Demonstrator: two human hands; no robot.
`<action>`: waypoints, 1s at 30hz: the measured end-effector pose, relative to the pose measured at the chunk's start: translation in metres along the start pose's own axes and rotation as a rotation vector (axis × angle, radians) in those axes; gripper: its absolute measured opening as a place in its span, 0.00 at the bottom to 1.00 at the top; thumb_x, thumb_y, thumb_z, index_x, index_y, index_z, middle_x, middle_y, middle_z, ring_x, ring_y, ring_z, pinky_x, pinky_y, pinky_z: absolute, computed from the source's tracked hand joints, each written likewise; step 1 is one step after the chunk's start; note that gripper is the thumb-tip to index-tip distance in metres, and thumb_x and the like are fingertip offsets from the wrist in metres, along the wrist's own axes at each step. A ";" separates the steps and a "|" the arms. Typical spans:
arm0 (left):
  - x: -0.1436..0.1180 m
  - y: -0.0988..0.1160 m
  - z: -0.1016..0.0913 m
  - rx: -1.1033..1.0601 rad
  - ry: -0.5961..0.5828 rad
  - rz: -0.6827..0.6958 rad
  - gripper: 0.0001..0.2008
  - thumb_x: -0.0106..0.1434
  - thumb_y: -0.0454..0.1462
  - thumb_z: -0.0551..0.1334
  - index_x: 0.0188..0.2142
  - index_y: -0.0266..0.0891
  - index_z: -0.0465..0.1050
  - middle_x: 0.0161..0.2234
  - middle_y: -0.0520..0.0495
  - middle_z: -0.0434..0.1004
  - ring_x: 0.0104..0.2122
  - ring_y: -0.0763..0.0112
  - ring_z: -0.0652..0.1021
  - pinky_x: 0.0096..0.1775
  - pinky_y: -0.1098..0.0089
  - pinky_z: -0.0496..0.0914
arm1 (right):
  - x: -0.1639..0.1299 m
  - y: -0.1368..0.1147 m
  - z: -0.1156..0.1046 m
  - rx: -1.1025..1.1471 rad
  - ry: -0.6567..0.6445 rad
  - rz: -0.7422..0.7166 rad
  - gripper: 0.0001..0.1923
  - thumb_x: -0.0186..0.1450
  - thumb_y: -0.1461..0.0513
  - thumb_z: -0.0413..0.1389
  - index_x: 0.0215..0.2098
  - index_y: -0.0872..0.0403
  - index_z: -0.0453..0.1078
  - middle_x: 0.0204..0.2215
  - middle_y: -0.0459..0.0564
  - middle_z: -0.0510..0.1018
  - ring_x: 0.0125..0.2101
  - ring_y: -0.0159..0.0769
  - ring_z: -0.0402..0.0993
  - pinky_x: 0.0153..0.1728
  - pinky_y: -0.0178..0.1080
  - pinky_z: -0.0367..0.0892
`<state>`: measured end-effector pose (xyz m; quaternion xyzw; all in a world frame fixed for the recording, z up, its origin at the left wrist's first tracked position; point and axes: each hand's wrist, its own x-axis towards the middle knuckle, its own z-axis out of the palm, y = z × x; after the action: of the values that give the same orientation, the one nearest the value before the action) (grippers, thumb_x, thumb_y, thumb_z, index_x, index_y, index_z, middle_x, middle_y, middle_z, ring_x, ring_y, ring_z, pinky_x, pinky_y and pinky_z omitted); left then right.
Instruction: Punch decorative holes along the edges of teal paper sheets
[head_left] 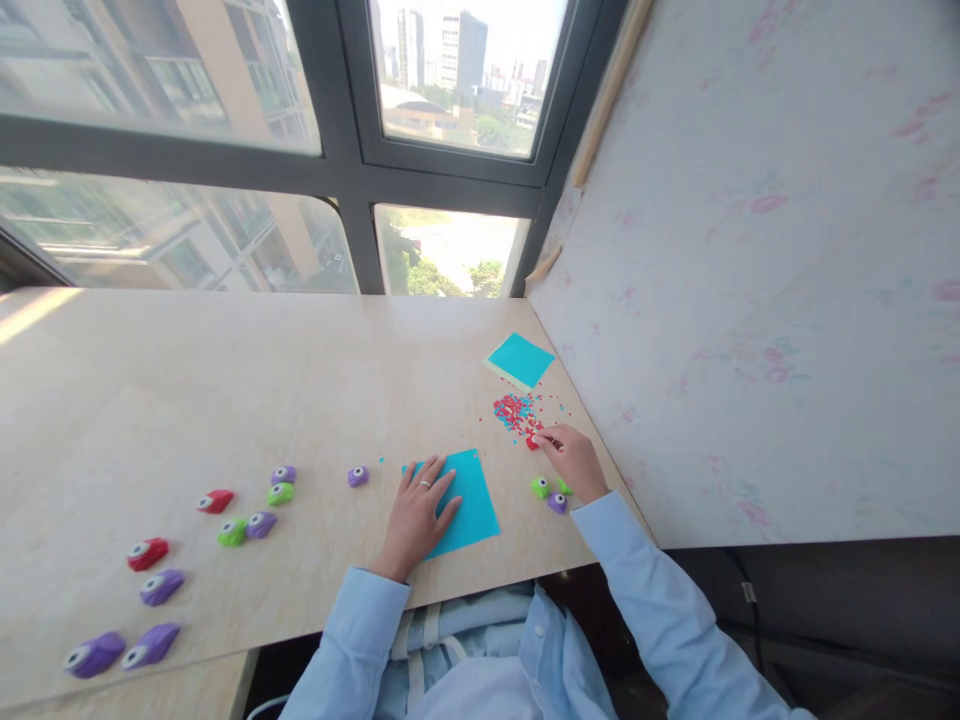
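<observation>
My left hand (421, 515) lies flat with its fingers spread on a sheet of blue paper (472, 515) near the table's front edge. A ring is on one finger. To the right, my right hand (574, 460) pinches a small red craft punch (532, 442) at its fingertips, partly covered by them. Just beyond it spreads a pile of red and blue paper confetti (514, 412). By the right wrist sit a green punch (539, 488) and a purple punch (557, 502), with another green piece (564, 487) partly hidden by the hand.
Another blue sheet (521, 358) lies behind the confetti, over a paler one. A purple punch (358, 476) stands left of my left hand. Several more purple, green and red punches (154, 642) are scattered farther left. A patterned wall (750, 300) borders the table's right side; windows stand behind.
</observation>
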<state>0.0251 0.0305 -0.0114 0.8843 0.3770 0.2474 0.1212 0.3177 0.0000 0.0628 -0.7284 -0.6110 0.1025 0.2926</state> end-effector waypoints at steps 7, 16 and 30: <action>-0.002 0.002 0.002 -0.028 0.035 -0.020 0.17 0.67 0.42 0.57 0.53 0.41 0.71 0.59 0.38 0.69 0.60 0.53 0.68 0.60 0.43 0.60 | -0.057 -0.048 0.015 0.209 -0.075 -0.202 0.10 0.69 0.61 0.51 0.36 0.52 0.75 0.31 0.51 0.78 0.33 0.38 0.75 0.36 0.39 0.69; -0.017 0.004 -0.026 -0.288 0.508 -0.332 0.08 0.66 0.35 0.57 0.41 0.41 0.75 0.43 0.43 0.79 0.45 0.64 0.78 0.46 0.60 0.74 | -0.095 -0.056 0.067 0.308 -0.352 -0.251 0.10 0.69 0.63 0.51 0.40 0.51 0.76 0.35 0.50 0.78 0.36 0.37 0.76 0.39 0.39 0.70; -0.018 -0.053 -0.060 -0.221 0.237 -0.651 0.10 0.62 0.37 0.60 0.42 0.40 0.77 0.40 0.43 0.79 0.35 0.65 0.78 0.40 0.63 0.74 | -0.091 -0.063 0.064 0.364 -0.330 -0.252 0.11 0.70 0.61 0.50 0.42 0.51 0.75 0.37 0.51 0.78 0.39 0.39 0.75 0.41 0.41 0.71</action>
<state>-0.0491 0.0553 0.0121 0.6646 0.6212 0.3360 0.2438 0.2120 -0.0620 0.0265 -0.5554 -0.7079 0.2907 0.3254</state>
